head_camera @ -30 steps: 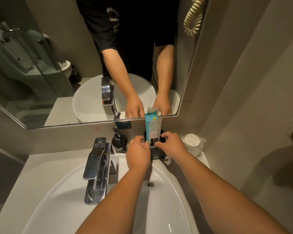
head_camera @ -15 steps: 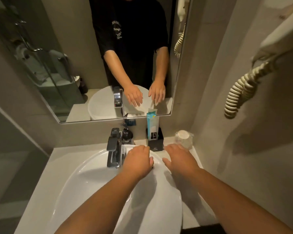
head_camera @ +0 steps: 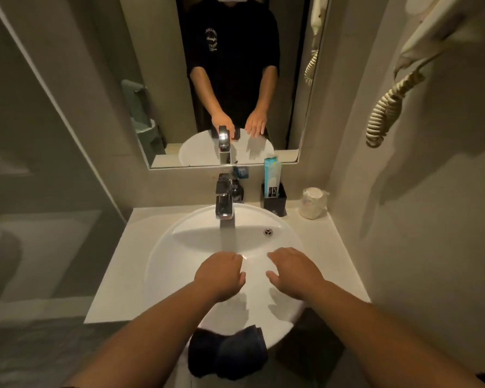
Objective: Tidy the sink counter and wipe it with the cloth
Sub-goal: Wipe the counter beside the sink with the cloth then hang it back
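Observation:
My left hand [head_camera: 221, 275] and my right hand [head_camera: 294, 273] hover side by side over the white basin [head_camera: 179, 247], both holding nothing, fingers loosely curled and apart. A dark cloth [head_camera: 227, 354] hangs over the basin's near rim, below my wrists. On the pale counter [head_camera: 115, 275] at the back right stands a black holder [head_camera: 275, 201] with a teal and white packet [head_camera: 272, 177] upright in it. A wrapped white cup [head_camera: 312, 203] sits right of the holder.
A chrome tap [head_camera: 224, 203] rises at the back of the basin, a dark soap bottle [head_camera: 238, 190] beside it. The mirror [head_camera: 179, 79] covers the wall behind. A coiled cord [head_camera: 387, 107] hangs on the right wall, which runs close along the counter's edge.
Both hands let go of the holder and packet at the back and drew toward me over the basin. The view pulled back, bringing the dark cloth into sight.

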The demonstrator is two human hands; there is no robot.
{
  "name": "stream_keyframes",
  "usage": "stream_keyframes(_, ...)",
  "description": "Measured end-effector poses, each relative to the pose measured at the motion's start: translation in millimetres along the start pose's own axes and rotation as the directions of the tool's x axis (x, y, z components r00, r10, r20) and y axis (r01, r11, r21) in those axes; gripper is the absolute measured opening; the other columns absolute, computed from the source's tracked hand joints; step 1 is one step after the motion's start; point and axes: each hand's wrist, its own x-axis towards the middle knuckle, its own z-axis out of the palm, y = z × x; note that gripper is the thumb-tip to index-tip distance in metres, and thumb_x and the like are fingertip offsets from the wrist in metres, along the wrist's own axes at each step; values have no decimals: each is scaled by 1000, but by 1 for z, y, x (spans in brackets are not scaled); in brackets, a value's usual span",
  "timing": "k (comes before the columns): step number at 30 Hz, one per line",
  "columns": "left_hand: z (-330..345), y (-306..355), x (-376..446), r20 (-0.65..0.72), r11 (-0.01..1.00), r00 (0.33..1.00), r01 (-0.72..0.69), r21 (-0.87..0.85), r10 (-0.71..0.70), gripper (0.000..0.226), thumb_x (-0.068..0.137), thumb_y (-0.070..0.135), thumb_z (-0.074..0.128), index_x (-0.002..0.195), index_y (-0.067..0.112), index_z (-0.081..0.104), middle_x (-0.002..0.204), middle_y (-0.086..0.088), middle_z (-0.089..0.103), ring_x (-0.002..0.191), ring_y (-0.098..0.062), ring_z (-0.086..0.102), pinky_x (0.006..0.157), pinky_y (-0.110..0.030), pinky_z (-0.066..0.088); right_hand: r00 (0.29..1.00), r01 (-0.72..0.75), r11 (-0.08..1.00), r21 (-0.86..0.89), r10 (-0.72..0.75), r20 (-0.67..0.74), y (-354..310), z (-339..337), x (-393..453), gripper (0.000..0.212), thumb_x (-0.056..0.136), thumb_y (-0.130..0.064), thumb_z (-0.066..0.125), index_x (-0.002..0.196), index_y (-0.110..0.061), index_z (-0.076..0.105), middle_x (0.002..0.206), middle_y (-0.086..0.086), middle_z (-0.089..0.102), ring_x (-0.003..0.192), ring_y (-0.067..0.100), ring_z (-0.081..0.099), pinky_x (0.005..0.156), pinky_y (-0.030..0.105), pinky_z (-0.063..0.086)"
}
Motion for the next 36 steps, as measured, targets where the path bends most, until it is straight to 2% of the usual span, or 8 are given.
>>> stream_keyframes(9,17,-19,-102,37,991,998,-45,127,41,34,93,39,44,110,14,58,107,-7,65,94,-24,59,85,-37,50,997,10,1000,-11,-9,78,-59,44,-85,51,94,-44,50,139,-19,46,142,5,51,129,25,47,109,37,36)
stream_keyframes(12,28,-24,-129,71,994,995,-72,80,67,37,92,47,44,108,16,57,109,-5,64,95,-22,57,88,-37,48,987,76,997,25,-78,140,-71,61,-105,60,91,-48,54,143,-22,41,148,4,46,134,24,44,113,39,32)
stream_keyframes(15,37,-21,-141,157,988,977,-149,31,142,46,89,58,44,108,18,56,110,-4,63,94,-21,56,89,-38,47,977,140,988,-58,-129,170,-75,71,-107,68,86,-50,59,144,-22,37,150,5,41,135,25,41,113,42,31)
stream_keyframes(18,46,-15,-144,191,984,965,-181,-1,177,52,82,64,52,110,20,54,110,-3,61,93,-20,55,86,-36,47,970,192,974,-122,-170,174,-76,81,-99,59,83,-46,62,135,-23,45,140,5,50,125,24,47,109,43,35)
stream_keyframes(23,67,-10,-138,134,988,979,-152,2,151,46,78,51,67,111,22,55,110,-1,65,95,-22,61,85,-38,50,979,197,978,-74,-192,70,-72,104,-96,26,85,-34,64,110,-29,59,110,0,67,97,20,60,96,39,46)
stream_keyframes(29,67,-2,-161,-14,996,997,-76,38,77,23,89,31,62,110,25,58,105,0,68,92,-19,63,81,-35,54,990,139,990,-19,-139,-29,-75,103,-112,24,89,-37,63,110,-26,67,108,2,72,96,21,66,95,39,52)
stream_keyframes(32,48,1,-179,10,995,995,-94,-38,95,18,93,30,54,111,27,58,101,2,68,88,-17,63,74,-28,47,990,109,975,192,-123,62,-74,80,-126,26,90,-28,63,116,-22,63,113,2,68,100,19,62,95,33,49)
stream_keyframes(36,4,9,-208,243,919,969,59,-390,41,20,93,25,53,112,22,57,99,-1,65,90,-19,62,84,-35,51,980,72,862,502,-155,127,-72,35,-138,23,87,-26,68,107,-24,57,108,-1,62,97,15,60,82,25,51)
